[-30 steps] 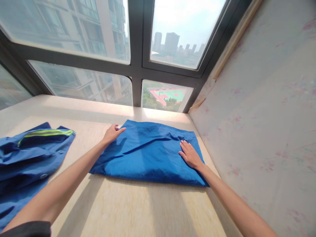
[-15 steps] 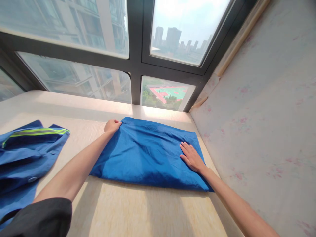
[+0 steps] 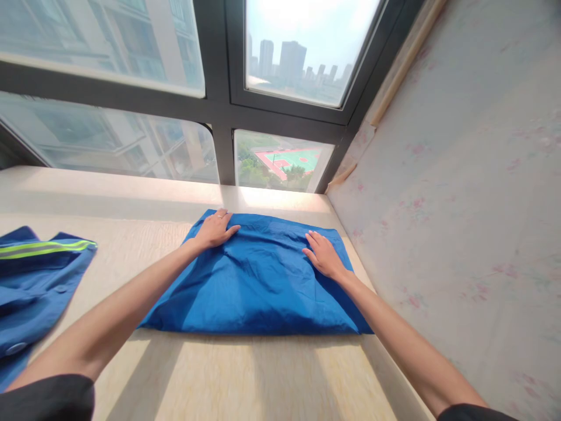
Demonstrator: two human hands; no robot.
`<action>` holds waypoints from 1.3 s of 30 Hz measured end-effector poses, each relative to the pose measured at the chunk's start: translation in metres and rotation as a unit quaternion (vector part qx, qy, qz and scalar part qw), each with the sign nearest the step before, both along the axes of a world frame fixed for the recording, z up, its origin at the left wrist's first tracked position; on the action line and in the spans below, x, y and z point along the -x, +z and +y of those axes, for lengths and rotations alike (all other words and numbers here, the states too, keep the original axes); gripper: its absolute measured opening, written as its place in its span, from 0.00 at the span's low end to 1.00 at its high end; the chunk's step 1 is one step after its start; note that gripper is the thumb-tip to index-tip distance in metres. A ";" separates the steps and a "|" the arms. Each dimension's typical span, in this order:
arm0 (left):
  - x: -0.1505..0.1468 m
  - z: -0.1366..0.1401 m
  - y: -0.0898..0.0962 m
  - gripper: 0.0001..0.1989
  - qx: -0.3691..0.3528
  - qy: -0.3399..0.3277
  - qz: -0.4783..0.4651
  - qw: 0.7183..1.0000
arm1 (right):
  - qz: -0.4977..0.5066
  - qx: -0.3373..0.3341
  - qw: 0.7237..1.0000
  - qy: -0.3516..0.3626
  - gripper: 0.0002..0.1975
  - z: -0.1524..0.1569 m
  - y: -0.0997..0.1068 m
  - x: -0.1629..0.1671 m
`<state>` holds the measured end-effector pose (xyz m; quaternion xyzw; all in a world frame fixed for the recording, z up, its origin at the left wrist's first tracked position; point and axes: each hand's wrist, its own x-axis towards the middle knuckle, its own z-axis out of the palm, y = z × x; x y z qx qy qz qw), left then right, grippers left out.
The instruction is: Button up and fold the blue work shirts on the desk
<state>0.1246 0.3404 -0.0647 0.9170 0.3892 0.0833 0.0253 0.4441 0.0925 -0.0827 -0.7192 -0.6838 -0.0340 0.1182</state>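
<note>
A blue piece of cloth (image 3: pixel 263 286), folded into a wide shape with soft wrinkles, lies on the pale marbled surface (image 3: pixel 210 374). My left hand (image 3: pixel 216 228) rests open on its far left part, fingers pointing toward the window and the thumb out to the right. A ring shows on one finger. On the cloth's right part my right hand (image 3: pixel 323 252) lies flat and open, fingers toward the upper left. Neither hand grips the fabric. Whether the cloth is a garment cannot be made out from its folded shape.
At the left lies a blue garment (image 3: pixel 39 292) with a yellow-green reflective stripe and round buttons. A dark window frame (image 3: pixel 223 134) stands behind the cloth. The flower-patterned wall (image 3: pixel 438 222) closes off the right side.
My left hand has released its pinch on the cloth's far left corner and moved right, now lying open on it. My right hand has slid slightly farther away. The view has shifted right.
</note>
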 end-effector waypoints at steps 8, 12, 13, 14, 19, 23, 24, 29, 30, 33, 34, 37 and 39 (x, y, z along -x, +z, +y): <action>-0.008 -0.007 -0.019 0.40 0.019 0.052 0.037 0.998 | -0.008 0.088 0.992 -0.091 0.32 0.008 -0.015 -0.034; -0.007 -0.002 -0.017 0.41 0.019 0.074 0.042 0.996 | 0.006 0.089 0.990 -0.110 0.34 0.001 -0.018 -0.053; -0.006 -0.002 -0.017 0.41 0.017 0.073 0.044 0.996 | 0.009 0.088 0.990 -0.109 0.34 0.001 -0.018 -0.055; -0.006 -0.003 -0.016 0.41 0.014 0.072 0.046 0.996 | 0.011 0.086 0.991 -0.107 0.33 0.000 -0.019 -0.056; 0.004 -0.025 -0.016 0.41 0.000 0.081 0.049 0.995 | 0.008 0.080 0.993 -0.080 0.32 -0.009 -0.021 -0.052; 0.019 -0.045 -0.008 0.41 0.037 0.102 0.073 0.991 | -0.001 0.070 0.996 -0.053 0.30 -0.023 -0.014 -0.044; 0.023 -0.048 -0.004 0.42 0.055 0.106 0.086 0.989 | 0.000 0.068 0.996 -0.049 0.29 -0.025 -0.010 -0.041; 0.021 -0.067 0.028 0.36 0.047 0.090 0.102 0.990 | 0.021 0.056 0.998 -0.028 0.21 -0.017 0.017 -0.019; 0.016 -0.076 0.033 0.34 0.013 0.071 0.080 0.994 | 0.032 0.050 0.998 -0.015 0.20 -0.011 0.022 -0.012; -0.003 -0.122 0.036 0.31 -0.049 -0.018 0.019 0.998 | 0.062 0.043 0.997 0.026 0.19 0.014 0.026 0.008; -0.010 -0.142 0.033 0.31 -0.048 -0.058 0.008 0.997 | 0.069 0.048 0.996 0.031 0.19 0.022 0.026 0.014; -0.023 -0.200 0.013 0.36 -0.016 -0.231 -0.024 0.972 | 0.081 0.070 0.994 0.018 0.17 0.046 0.023 0.022; -0.026 -0.227 -0.003 0.40 0.015 -0.305 -0.037 0.952 | 0.091 0.078 0.993 -0.002 0.13 0.057 0.023 0.020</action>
